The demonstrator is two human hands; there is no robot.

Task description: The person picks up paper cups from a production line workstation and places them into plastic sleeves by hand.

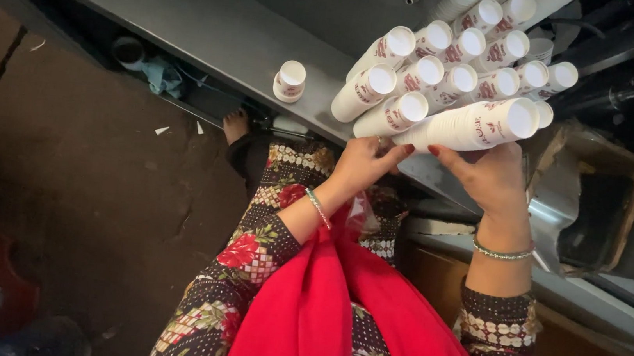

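A long stack of white paper cups with red print [470, 127] lies on its side on the grey metal tabletop [215, 26], between both hands. The left hand [362, 163] curls its fingers [398, 153] around the near end. The right hand [494, 177] presses its fingers [445, 156] against the stack's underside, beside many more white cup stacks [455, 59].

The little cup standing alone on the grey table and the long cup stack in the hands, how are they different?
The little cup stands by itself, untouched; the long cup stack lies on its side, held by the left hand and right hand. The little cup is short; the stack is many cups nested, far longer. Both are white paper with red print.
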